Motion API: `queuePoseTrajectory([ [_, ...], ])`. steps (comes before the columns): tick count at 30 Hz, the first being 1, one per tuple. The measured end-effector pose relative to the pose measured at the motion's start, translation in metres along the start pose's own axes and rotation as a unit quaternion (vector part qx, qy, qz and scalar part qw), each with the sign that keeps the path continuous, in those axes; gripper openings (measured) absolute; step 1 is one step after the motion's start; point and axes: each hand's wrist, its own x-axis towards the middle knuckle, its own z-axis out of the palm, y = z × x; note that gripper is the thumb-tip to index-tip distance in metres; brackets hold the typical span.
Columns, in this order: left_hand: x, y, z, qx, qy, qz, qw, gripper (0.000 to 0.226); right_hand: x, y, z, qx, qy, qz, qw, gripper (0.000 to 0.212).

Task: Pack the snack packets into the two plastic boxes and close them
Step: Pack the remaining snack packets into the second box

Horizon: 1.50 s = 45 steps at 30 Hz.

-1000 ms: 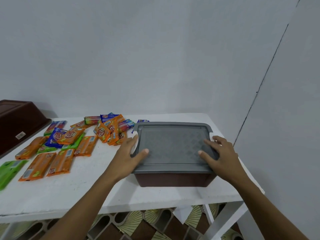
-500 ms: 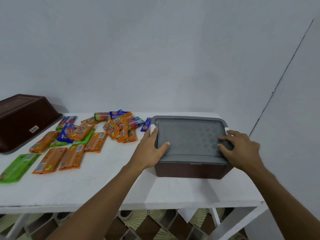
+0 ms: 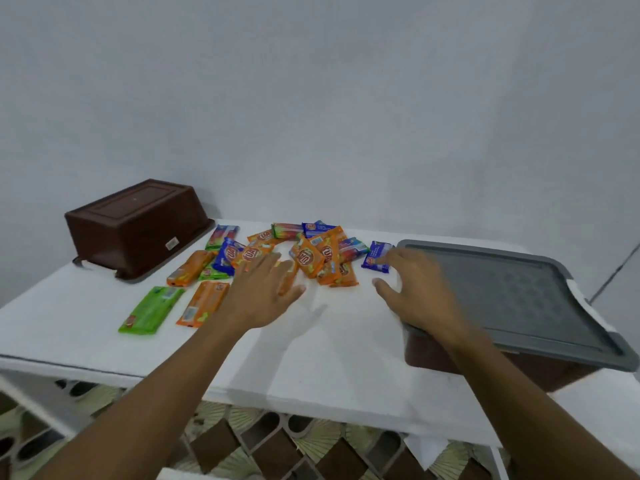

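Over the left edge of the closed box [image 3: 426,355], the right hand [image 3: 419,292] is spread with fingers extended and grasps nothing. Motion blur prevents confirming whether the palm touches the grey lid [image 3: 519,299], which is seated on the box.

Left of the box, the left hand [image 3: 263,292] is likewise released, with fingers straight and fanned over the near edge of the snack packets [image 3: 311,254]. The packets lie loose in a heap left of the box. One blue packet [image 3: 375,259] lies just beside the box's far-left corner, at the right fingertips. A green packet [image 3: 150,310] and an orange packet [image 3: 202,303] lie farther left, apart from the heap. Farthest left of the box, a second brown box [image 3: 138,226] rests upside down. All items stand on the white table [image 3: 329,358].
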Motion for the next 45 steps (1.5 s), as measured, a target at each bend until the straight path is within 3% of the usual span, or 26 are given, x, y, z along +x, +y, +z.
queuePoseTrajectory([
  [4, -0.002, -0.087, 0.009, 0.002, 0.002, -0.05, 0.999, 0.068, 0.029, -0.059, 0.042, 0.085, -0.022, 0.013, 0.996, 0.04],
  [10, 0.004, -0.2, 0.031, 0.005, -0.052, -0.101, 0.994, 0.079, 0.067, -0.081, 0.123, 0.057, -0.12, 0.174, 0.976, 0.061],
  [16, 0.016, -0.24, 0.051, -0.022, -0.106, -0.11, 0.988, 0.1, 0.097, -0.051, 0.146, 0.029, -0.095, 0.298, 0.949, 0.078],
  [20, 0.037, -0.23, 0.064, -0.074, -0.06, -0.085, 0.992, 0.103, 0.128, -0.028, 0.14, 0.066, -0.104, 0.359, 0.925, 0.09],
  [24, 0.067, -0.218, 0.073, -0.095, -0.072, -0.076, 0.99, 0.106, 0.166, -0.016, 0.145, 0.05, -0.138, 0.343, 0.928, 0.082],
  [28, 0.084, -0.211, 0.08, -0.092, -0.073, -0.067, 0.991, 0.107, 0.201, -0.012, 0.164, 0.068, -0.211, 0.323, 0.92, 0.109],
  [30, 0.086, -0.211, 0.082, -0.084, -0.066, -0.059, 0.993, 0.105, 0.206, -0.019, 0.172, 0.043, -0.236, 0.301, 0.923, 0.105],
  [33, 0.088, -0.208, 0.084, -0.082, -0.062, -0.038, 0.994, 0.102, 0.2, -0.036, 0.176, 0.028, -0.246, 0.255, 0.935, 0.099],
  [39, 0.083, -0.199, 0.085, -0.07, -0.06, -0.001, 0.996, 0.115, 0.171, -0.073, 0.176, 0.024, -0.277, 0.176, 0.944, 0.108],
  [45, 0.051, -0.181, 0.082, -0.072, -0.065, 0.03, 0.995, 0.117, 0.125, -0.08, 0.164, 0.018, -0.279, 0.166, 0.946, 0.114],
])
